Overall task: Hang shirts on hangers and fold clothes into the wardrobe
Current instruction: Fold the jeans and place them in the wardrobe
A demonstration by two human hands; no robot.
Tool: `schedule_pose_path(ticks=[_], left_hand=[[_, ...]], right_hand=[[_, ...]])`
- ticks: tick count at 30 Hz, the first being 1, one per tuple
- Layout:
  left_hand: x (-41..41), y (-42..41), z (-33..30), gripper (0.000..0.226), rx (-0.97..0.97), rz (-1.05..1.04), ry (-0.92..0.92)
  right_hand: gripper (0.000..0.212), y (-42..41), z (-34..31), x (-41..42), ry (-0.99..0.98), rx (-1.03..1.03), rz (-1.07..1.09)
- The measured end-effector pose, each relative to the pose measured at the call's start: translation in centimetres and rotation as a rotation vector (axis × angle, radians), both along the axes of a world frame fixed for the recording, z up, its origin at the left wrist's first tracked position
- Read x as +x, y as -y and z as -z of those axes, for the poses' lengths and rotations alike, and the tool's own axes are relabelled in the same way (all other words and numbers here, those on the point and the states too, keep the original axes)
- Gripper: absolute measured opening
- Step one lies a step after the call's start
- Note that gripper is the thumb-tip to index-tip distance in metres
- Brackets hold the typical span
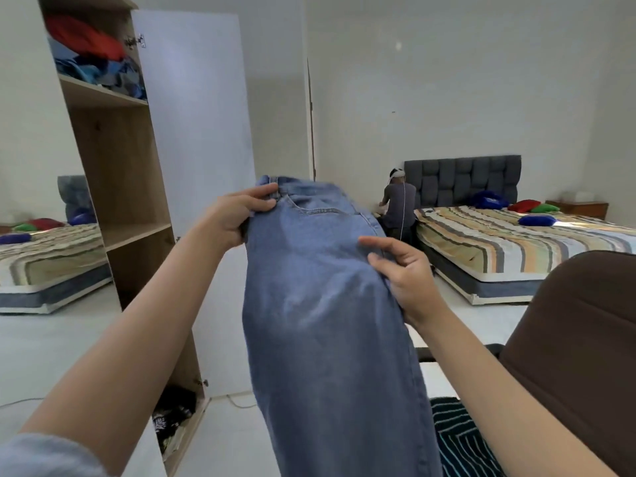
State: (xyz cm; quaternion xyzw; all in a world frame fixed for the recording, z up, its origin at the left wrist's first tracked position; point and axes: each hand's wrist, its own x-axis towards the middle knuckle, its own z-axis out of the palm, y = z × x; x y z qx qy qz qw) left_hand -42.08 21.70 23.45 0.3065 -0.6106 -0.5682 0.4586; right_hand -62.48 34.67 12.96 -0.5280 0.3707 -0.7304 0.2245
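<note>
Blue jeans [330, 304] hang long; my left hand [234, 218] grips the waistband, my right hand [402, 277] pinches the side. I should line up both legs first.

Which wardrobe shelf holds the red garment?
The top shelf, where the red garment lies on a heap of blue clothes; the shelf below looks bare.

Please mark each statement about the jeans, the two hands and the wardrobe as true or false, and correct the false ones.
1. Both hands hold the jeans. True: the left hand grips the waistband, the right hand pinches the side edge.
2. The wardrobe door is closed. False: it stands open.
3. The wardrobe's top shelf holds clothes. True.
4. The jeans lie folded on the bed. False: they hang unfolded in the air.
</note>
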Motion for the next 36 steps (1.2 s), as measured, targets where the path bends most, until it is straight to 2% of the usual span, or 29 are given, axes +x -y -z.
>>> schedule_pose_path(ticks=[5, 9, 11, 15, 18, 19, 21, 23, 25, 27, 29, 31, 36], left_hand=[[1.2, 1.1, 4.6, 0.034, 0.251, 0.296, -0.056], [1.0, 0.7, 10.1, 0.085, 0.266, 0.528, -0.053], [0.7, -0.4, 12.1, 0.095, 0.256, 0.609, -0.113], [-0.2, -3.1, 14.2, 0.079, 0.166, 0.601, -0.209], [-1.5, -4.6, 14.1, 0.038, 0.142, 0.445, -0.271], [-1.7, -4.8, 13.8, 0.034, 0.161, 0.402, -0.273], [-1.7, -4.7, 13.4, 0.044, 0.187, 0.382, -0.212], [-1.5, -4.6, 13.1, 0.054, 0.225, 0.468, -0.115], [-1.4, -4.6, 12.8, 0.054, 0.231, 0.517, -0.047], [-1.4, -4.7, 12.1, 0.055, 0.17, 0.463, -0.043], [-1.4, -4.8, 10.9, 0.052, 0.067, 0.36, -0.076], [-1.4, -4.7, 9.7, 0.046, -0.015, 0.281, -0.104], [-2.3, -4.4, 8.0, 0.04, -0.098, 0.237, -0.175]], right_hand=[[0.034, 0.7, -2.2, -0.7, 0.115, -0.022, 0.036], [0.032, 1.8, -2.7, -1.6, 0.083, -0.01, 0.241], [0.032, 2.2, -2.6, -2.1, 0.062, 0.006, 0.353], [0.031, 2.7, -1.8, -3.1, 0.097, 0.064, 0.467], [0.03, 2.6, -1.0, -3.3, 0.065, 0.163, 0.484], [0.029, 2.6, -0.8, -3.4, 0.071, 0.202, 0.471], [0.028, 2.4, -0.6, -3.8, 0.11, 0.266, 0.449], [0.026, 2.1, -0.4, -3.9, 0.121, 0.293, 0.438], [0.022, 1.8, -0.3, -3.8, 0.11, 0.28, 0.4], [0.023, 1.3, -0.1, -3.8, 0.147, 0.238, 0.297], [0.033, 0.6, 0.6, -4.1, 0.225, 0.188, 0.146], [0.049, -0.1, 2.2, -4.2, 0.218, 0.151, 0.074], [0.102, -1.7, 8.2, -0.7, -0.131, 0.108, 0.044]])
